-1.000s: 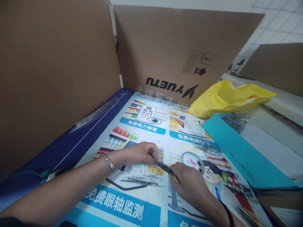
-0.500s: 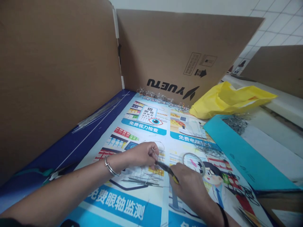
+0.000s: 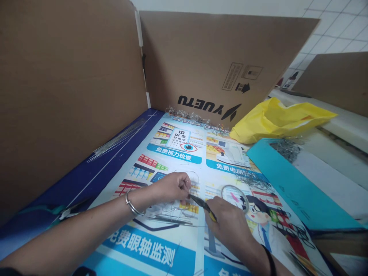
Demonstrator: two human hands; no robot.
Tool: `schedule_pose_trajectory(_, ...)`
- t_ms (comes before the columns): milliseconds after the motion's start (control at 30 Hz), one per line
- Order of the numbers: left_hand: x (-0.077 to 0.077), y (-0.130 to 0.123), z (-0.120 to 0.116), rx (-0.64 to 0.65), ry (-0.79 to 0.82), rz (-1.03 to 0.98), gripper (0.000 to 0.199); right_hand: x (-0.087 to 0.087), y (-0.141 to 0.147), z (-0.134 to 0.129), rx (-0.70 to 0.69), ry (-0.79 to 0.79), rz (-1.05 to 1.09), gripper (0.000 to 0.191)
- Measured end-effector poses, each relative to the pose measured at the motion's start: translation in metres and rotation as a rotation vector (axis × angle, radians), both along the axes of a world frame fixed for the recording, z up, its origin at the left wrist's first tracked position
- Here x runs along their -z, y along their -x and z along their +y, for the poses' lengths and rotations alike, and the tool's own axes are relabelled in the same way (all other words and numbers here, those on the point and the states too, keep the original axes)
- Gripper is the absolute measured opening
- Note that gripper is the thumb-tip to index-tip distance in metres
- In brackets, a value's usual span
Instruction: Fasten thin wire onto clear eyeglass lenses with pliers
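Observation:
My left hand (image 3: 174,187), with a silver bangle (image 3: 131,203) at the wrist, pinches a thin wire near the middle of the view. From the right, my right hand (image 3: 225,218) is closed around pliers (image 3: 203,204) with dark jaws and a yellow-marked handle. The jaw tips meet the wire at my left fingertips. Straight metal wires (image 3: 169,220) lie on the printed poster (image 3: 201,180) just below my left hand. A clear ring (image 3: 235,197) rests beyond my right hand.
Cardboard panels (image 3: 224,50) stand at the left and back. Tangled wire (image 3: 198,119) lines the back edge. On the right are a yellow bag (image 3: 276,120), a turquoise folder (image 3: 301,191) and black loops (image 3: 299,232). Teal-handled scissors (image 3: 54,209) lie at the left.
The view has shifted very slightly. Both hands and the pliers hold nearly the same position, with the jaws still at the left fingertips.

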State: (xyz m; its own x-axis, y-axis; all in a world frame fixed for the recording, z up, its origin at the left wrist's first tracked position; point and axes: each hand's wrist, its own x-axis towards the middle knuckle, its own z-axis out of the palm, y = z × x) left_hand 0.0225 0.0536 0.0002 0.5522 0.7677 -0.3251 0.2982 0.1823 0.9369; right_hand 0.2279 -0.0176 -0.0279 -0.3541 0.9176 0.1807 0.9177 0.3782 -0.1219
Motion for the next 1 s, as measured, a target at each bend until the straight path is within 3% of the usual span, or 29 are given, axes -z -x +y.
schedule_pose_trajectory(367, 0.0015, -0.0003, 0.0032, 0.012, -0.006, -0.020, 0.018, -0.0019, 0.0010, -0.0001, 0.021, 0.011, 0.003, 0.012)
schedule_pose_trajectory(633, 0.0021, -0.0001, 0.0030, 0.000, -0.124, 0.024, 0.019, -0.0010, 0.0014, 0.0011, 0.026, 0.024, -0.007, 0.012)
schedule_pose_trajectory(1000, 0.0004, -0.0006, 0.0020, 0.037, -0.062, 0.000, 0.021, -0.0026, 0.0039, -0.0001, 0.025, 0.026, -0.001, 0.010)
